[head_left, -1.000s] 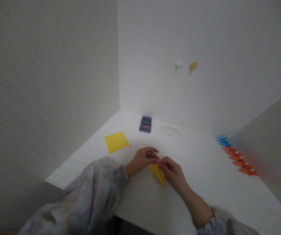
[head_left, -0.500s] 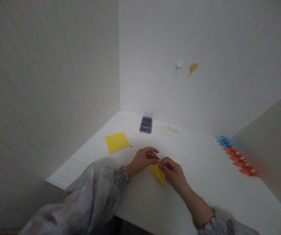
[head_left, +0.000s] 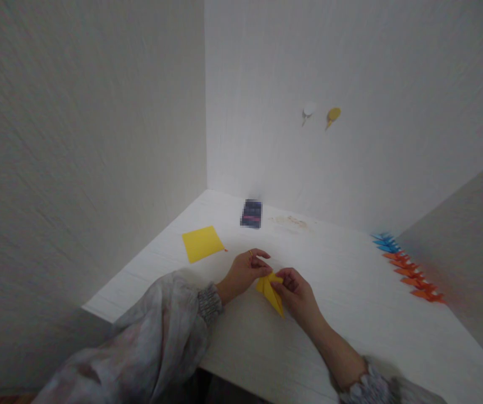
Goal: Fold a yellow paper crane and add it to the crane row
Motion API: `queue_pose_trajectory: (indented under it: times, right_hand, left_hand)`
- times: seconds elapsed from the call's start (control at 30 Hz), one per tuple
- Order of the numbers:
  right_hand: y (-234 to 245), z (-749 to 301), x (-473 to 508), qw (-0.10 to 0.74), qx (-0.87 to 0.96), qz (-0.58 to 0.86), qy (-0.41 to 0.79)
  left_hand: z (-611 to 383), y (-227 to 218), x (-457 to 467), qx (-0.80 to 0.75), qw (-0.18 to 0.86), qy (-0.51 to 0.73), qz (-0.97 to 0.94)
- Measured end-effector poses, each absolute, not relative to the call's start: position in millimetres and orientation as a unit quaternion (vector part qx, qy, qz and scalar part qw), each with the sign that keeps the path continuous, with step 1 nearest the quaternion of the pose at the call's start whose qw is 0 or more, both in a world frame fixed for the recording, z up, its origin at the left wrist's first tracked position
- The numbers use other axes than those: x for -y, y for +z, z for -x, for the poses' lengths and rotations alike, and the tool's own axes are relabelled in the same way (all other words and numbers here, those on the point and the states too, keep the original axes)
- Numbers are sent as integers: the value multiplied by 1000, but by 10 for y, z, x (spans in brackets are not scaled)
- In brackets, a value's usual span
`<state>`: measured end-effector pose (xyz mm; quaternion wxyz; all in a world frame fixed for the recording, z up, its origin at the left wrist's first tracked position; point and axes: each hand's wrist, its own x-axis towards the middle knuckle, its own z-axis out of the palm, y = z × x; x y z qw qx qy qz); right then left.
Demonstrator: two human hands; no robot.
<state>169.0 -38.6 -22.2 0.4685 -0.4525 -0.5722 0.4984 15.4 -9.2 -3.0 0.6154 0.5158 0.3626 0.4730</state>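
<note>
Both hands meet over the folded yellow paper, near the table's near edge. Left hand pinches its upper corner with fingertips; right hand grips the right flap, fingers curled. Flat yellow sheet lies far left. Orange and blue folded pieces line the right wall.

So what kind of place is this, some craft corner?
Probably a home paper-folding corner: a white table set between bare walls, a row of folded orange and blue paper pieces, and a spare yellow sheet.
</note>
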Motion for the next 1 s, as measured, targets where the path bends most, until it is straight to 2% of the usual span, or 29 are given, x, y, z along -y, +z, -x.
queue_pose_trajectory:
  times: [0.1, 0.27, 0.6, 0.9, 1.0]
  right_hand:
    - [-175, -1660, 394, 500, 550, 422, 518]
    - [-139, -1635, 409, 491, 533, 405, 557]
    - [-224, -1671, 391, 497, 539, 417, 538]
    - [-28, -1747, 479, 431, 653, 417, 462]
    - [30, -1817, 493, 416, 689, 375, 459]
  left_hand:
    - [-154, -22, 97, -369, 608, 473, -520]
    - [-154, 21, 94, -387, 628, 467, -487]
    - [-160, -55, 70, -363, 627, 428, -541]
    - [-112, -18, 50, -375, 638, 428, -519]
    - [-106, -6, 48, -375, 653, 427, -501]
